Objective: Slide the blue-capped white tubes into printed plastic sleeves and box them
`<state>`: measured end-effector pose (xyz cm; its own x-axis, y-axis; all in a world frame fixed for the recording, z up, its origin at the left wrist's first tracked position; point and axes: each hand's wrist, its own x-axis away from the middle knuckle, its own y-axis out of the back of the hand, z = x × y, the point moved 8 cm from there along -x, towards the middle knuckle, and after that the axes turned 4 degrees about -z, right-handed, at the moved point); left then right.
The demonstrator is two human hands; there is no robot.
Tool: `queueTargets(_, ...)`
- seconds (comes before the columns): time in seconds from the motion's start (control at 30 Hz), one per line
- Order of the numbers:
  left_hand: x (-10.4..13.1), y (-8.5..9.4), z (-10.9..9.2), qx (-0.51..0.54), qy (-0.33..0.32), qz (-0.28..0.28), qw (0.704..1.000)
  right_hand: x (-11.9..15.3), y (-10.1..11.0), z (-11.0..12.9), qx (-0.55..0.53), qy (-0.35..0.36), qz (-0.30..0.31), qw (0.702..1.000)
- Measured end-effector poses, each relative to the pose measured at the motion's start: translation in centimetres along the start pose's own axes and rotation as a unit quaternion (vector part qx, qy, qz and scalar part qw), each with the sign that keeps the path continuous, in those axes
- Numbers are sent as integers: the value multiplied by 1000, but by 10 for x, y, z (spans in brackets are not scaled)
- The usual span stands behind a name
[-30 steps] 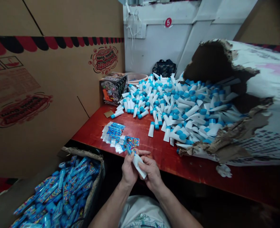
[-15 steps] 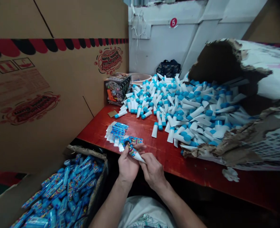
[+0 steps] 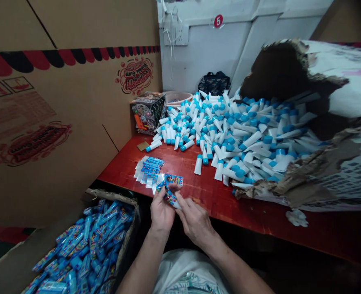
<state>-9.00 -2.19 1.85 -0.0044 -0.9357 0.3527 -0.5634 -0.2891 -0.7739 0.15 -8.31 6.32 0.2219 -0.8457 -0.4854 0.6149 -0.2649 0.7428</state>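
Observation:
My left hand [image 3: 162, 210] is closed around a small tube in a blue printed sleeve [image 3: 169, 197], held at a slant above the table's front edge. The fingers of my right hand [image 3: 193, 218] press on its lower end, where a little white shows. Just beyond my hands, a fanned stack of flat blue-and-clear printed sleeves [image 3: 149, 168] lies on the red table [image 3: 186, 163]. Behind it spreads a large heap of white tubes with blue caps [image 3: 226, 130].
An open carton of blue wrapped tubes [image 3: 88, 245] stands at lower left. A torn carton [image 3: 345, 134] lies on its side at right. A printed toy box [image 3: 148, 112], a pink basin [image 3: 178, 98] and a dark bag [image 3: 213, 83] stand at the back. A tall cardboard box [image 3: 85, 90] walls the left.
My right fingers have moved up along the tube, and less of its white end shows beyond the sleeve. The camera view has shifted slightly.

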Motion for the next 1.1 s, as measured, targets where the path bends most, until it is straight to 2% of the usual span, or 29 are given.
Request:
queueTargets(0.1,2,2,5,19,10,-20,1000,4,-2,3,2,28,-33,999)
queueTargets(0.33,1,10,8,54,50,-75,994,9,-6,-3,-35,71,-48,996)
queueTargets(0.5,-6,13,-13,56,-16,-81,995,14,-1,-7,-52,78,-77,993)
queueTargets(0.63,-10,18,-26,22,-68,-65,995,16,2,-8,-74,73,-76,992)
queueTargets(0.77,-12,22,-25,18,-69,-61,996,16,1,-9,-101,59,-66,991)
queueTargets(0.83,-10,19,-21,28,-54,-44,997,16,1,-12,-115,44,-68,990)
queueTargets(1.0,3,-1,1,45,15,70,996,14,6,-21,-137,6,-95,986)
queueTargets(1.1,5,3,11,-1,14,62,998,14,7,-20,-126,16,-92,988)
